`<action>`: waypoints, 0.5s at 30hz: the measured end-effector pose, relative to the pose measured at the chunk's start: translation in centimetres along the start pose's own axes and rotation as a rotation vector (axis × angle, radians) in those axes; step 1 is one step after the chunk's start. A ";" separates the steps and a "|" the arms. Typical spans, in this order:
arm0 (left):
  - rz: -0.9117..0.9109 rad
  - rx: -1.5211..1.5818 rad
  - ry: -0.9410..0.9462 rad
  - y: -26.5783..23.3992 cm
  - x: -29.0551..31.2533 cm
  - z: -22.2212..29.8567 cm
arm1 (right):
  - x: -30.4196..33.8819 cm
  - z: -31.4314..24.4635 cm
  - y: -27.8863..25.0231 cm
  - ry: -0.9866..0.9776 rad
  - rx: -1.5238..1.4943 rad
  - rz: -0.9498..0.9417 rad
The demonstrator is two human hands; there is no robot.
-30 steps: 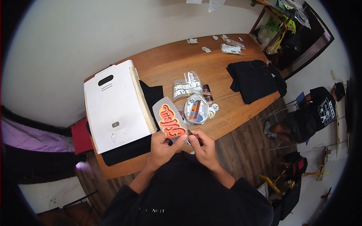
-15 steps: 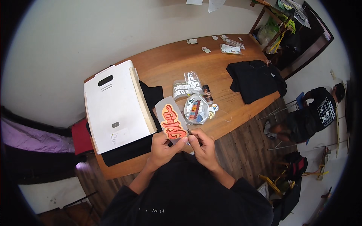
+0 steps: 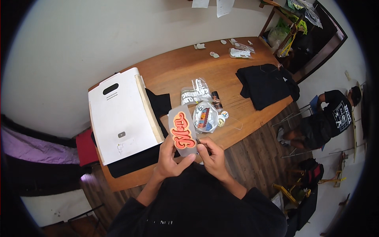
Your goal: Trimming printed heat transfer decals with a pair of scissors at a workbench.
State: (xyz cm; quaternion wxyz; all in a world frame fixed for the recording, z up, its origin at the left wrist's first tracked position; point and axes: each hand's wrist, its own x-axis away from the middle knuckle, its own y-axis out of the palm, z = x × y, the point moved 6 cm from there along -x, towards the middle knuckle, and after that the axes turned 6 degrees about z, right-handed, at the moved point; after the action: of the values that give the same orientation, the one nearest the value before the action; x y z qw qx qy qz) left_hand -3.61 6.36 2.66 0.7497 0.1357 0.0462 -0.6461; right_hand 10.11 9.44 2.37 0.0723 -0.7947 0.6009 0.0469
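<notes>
My left hand (image 3: 172, 160) grips the lower left edge of a translucent transfer film sheet (image 3: 181, 132) printed with red and orange lettering. The sheet is held up in front of me, above the table's near edge. Close against its lower right side is my right hand (image 3: 213, 155), closed, with a small dark thing at the fingertips that I cannot make out. Just beyond the sheet lies a clear round bag (image 3: 205, 117) with colourful printed pieces inside. Behind that bag are a film with white lettering (image 3: 196, 91) and a small dark cylinder (image 3: 216, 100).
A large white flat-topped machine (image 3: 120, 114) stands at the table's left, black cloth (image 3: 158, 103) beneath it. Folded black garments (image 3: 265, 85) lie on the wooden table (image 3: 166, 65) at right. Paper scraps (image 3: 214, 54) lie farther back. A person (image 3: 327, 118) sits at the right.
The printed film sheet has turned more upright and swung slightly right, and its lettering now faces me more fully. My left fingers have shifted with it; the right hand has barely moved.
</notes>
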 end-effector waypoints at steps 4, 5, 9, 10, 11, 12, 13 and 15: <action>0.090 0.376 0.041 0.0 -0.6 1.1 | 0.2 -0.4 0.1 -0.014 0.031 -0.017; 0.140 0.228 0.017 -0.1 -0.4 0.9 | 0.2 -0.4 0.1 -0.010 0.029 -0.025; 0.263 0.022 -0.020 -0.1 -0.4 0.8 | 0.2 -0.6 0.2 -0.024 0.016 -0.021; 0.280 -0.009 -0.009 -0.2 -0.2 0.8 | 0.3 -0.6 0.2 -0.024 0.016 -0.017; 0.276 -0.008 -0.010 -0.2 -0.1 0.7 | 0.4 -0.5 0.2 -0.017 0.005 -0.017; 0.275 -0.048 0.025 -0.3 -0.1 0.8 | 0.4 -0.5 0.3 -0.011 -0.005 -0.017; 0.275 -0.089 0.061 -0.4 0.0 0.9 | 0.4 -0.5 0.3 -0.011 -0.006 -0.015; 0.273 -0.090 0.056 -0.5 0.1 0.7 | 0.4 -0.7 0.4 -0.026 -0.013 -0.013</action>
State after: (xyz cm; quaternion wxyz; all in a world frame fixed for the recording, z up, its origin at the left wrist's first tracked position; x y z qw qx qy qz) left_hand -4.12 6.02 3.23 0.8343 0.1246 0.0771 -0.5314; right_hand 9.82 8.84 2.98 0.0749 -0.7985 0.5943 0.0607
